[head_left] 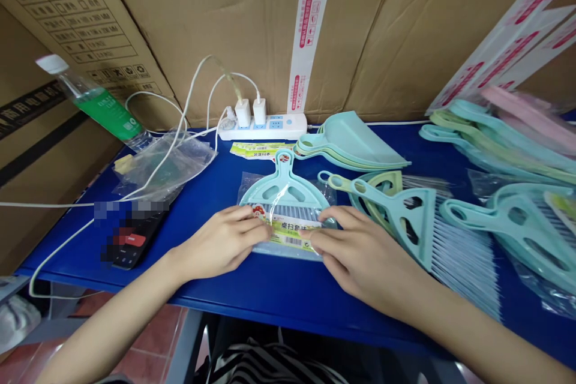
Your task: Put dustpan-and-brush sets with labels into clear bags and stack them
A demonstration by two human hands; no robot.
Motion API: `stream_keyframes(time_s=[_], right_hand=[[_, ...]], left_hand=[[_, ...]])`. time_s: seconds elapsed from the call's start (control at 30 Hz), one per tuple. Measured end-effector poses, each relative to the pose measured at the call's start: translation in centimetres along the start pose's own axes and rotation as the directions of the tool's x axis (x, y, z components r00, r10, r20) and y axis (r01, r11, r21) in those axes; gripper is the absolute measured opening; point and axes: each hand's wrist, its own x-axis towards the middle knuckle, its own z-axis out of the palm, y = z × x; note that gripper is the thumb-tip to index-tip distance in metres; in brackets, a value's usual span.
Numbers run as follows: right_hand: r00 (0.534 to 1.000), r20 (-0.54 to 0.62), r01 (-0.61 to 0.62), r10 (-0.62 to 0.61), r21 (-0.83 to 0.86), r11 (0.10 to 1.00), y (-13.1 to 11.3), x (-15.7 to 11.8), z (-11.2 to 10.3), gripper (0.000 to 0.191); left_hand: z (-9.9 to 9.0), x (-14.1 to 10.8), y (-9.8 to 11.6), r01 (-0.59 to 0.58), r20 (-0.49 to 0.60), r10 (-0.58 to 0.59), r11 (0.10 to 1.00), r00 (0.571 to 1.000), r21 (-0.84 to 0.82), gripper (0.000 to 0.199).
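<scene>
One clear, glossy bag (250,181) holding a plastic brush (288,183) lies on a blue table (256,297) beneath a left hand (220,240) and right hand (364,252), fingers half-curled on its sides, their grip unclear. Fingertips (265,233) cover parts of a printed card (292,233). Stacked dustpans (357,138) sit behind; bristly brushes (465,261) crowd the right.

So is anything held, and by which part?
Left fingers touch the bagged brush at the left end of its label, right fingers at the right; whether they grip can't be told.
</scene>
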Motion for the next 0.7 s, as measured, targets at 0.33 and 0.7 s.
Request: stream_keyframes(time_s=[0.33,0.7], right_hand=[[1.0,0.018,0.012,-0.012,0.014,1.0,0.9,-0.2,-1.5,0.032],[0.997,0.074,0.009,-0.012,0.042,0.999,2.3,-0.3,-2.6,0.038]], left_hand=[[-1.0,-0.7,-1.2,0.002,0.047,0.0,0.999,0.999,-0.038,0.027],[-2.7,-1.2,-2.0,0.123,0.055,-0.115,0.978,0.992,-0.169,0.032]])
